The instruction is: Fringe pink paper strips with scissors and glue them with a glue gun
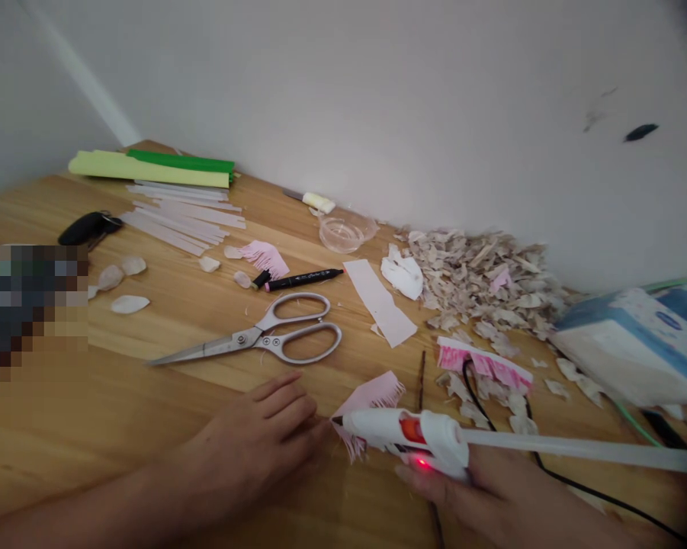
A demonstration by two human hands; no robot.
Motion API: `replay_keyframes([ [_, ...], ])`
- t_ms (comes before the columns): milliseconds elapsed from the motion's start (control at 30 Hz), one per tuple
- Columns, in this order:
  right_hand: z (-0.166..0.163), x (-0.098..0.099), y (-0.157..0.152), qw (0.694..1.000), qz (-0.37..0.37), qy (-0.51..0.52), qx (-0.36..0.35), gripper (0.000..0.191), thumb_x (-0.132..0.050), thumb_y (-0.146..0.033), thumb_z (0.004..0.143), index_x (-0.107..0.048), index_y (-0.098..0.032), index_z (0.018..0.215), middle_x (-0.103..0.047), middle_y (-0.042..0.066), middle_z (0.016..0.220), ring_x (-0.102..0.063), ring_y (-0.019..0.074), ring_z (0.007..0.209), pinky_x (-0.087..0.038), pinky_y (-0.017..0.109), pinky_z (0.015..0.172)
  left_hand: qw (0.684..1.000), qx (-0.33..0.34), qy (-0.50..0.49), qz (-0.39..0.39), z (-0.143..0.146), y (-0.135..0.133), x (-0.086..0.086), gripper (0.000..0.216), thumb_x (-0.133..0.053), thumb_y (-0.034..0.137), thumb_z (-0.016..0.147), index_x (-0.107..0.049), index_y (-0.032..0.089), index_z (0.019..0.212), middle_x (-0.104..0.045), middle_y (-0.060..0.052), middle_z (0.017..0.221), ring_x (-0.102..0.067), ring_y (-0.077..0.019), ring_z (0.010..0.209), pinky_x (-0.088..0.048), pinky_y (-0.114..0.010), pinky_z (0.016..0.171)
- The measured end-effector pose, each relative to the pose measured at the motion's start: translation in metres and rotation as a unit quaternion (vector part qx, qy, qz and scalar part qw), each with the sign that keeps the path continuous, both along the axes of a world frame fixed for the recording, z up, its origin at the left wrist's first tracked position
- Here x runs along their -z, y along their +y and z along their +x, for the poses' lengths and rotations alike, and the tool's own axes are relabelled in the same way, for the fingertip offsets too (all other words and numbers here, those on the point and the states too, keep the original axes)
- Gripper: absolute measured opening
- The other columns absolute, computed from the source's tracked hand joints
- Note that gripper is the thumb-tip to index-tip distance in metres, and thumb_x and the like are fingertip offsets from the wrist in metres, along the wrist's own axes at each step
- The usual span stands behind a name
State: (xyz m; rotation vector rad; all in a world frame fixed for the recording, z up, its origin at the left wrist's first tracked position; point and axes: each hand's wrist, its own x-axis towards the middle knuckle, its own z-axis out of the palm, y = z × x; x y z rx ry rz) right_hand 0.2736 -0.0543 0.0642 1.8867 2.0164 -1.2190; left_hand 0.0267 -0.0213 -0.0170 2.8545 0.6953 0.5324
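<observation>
My right hand (492, 488) is wrapped round the handle of a white hot glue gun (434, 436), which has an orange part and a lit red light. A long translucent glue stick (577, 448) runs out of its back. The gun's dark nozzle points left at the near end of a pink fringed paper strip (371, 390). My left hand (263, 438) holds that end at its fingertips; the thumb is hidden. Part of the strip's fringe shows below the gun. Metal scissors (286, 335) lie beyond my left hand, blades pointing left.
Dried petals (486, 278) are heaped against the wall. A tissue pack (634, 343) sits at right, with a black cable (595, 488) near it. A marker (303, 280), pink paper (380, 301), clear cup (343, 232), glue sticks (188, 221) and green paper rolls (165, 169) lie behind.
</observation>
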Motion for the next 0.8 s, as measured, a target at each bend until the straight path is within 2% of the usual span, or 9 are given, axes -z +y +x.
replay_keyframes([
  [200,-0.0033,-0.0003,-0.0006,1.000,0.009,-0.008,-0.001,0.039,-0.042,-0.047,0.085,-0.058,-0.030,0.116,-0.062,0.004,0.115,-0.056,0.0303,0.105,-0.050,0.036,0.079,1.000,-0.011,0.009,0.006,0.0010,0.0006,-0.0011,0.023,-0.052,0.025,0.086,-0.059,0.020,0.107,-0.064,0.000,0.087,-0.058,-0.0154,0.086,-0.037,-0.037,0.101],
  [367,-0.0008,0.0042,-0.0027,1.000,0.025,0.001,0.007,0.043,-0.041,-0.051,0.084,-0.057,-0.030,0.117,-0.064,0.003,0.111,-0.059,0.0282,0.100,-0.051,0.035,0.079,1.000,-0.011,0.005,0.019,0.0009,0.0008,-0.0005,0.023,-0.050,0.026,0.087,-0.059,0.020,0.107,-0.064,-0.001,0.087,-0.058,-0.0156,0.087,-0.038,-0.037,0.100],
  [600,-0.0037,0.0033,-0.0025,0.999,0.034,0.011,0.015,0.033,-0.045,-0.046,0.083,-0.062,-0.034,0.109,-0.066,-0.002,0.106,-0.061,0.0265,0.098,-0.051,0.032,0.079,1.000,-0.006,0.012,0.013,0.0001,0.0017,-0.0005,0.023,-0.050,0.023,0.087,-0.059,0.020,0.108,-0.065,-0.002,0.091,-0.059,-0.0165,0.089,-0.037,-0.039,0.101],
  [800,-0.0024,0.0035,0.0000,0.999,0.045,0.014,-0.006,0.034,-0.044,-0.042,0.084,-0.059,-0.033,0.113,-0.063,-0.001,0.114,-0.060,0.0258,0.100,-0.052,0.031,0.079,1.000,-0.003,0.015,0.018,0.0005,0.0013,-0.0012,0.025,-0.047,0.020,0.088,-0.057,0.019,0.110,-0.064,-0.001,0.090,-0.059,-0.0164,0.089,-0.038,-0.040,0.101],
])
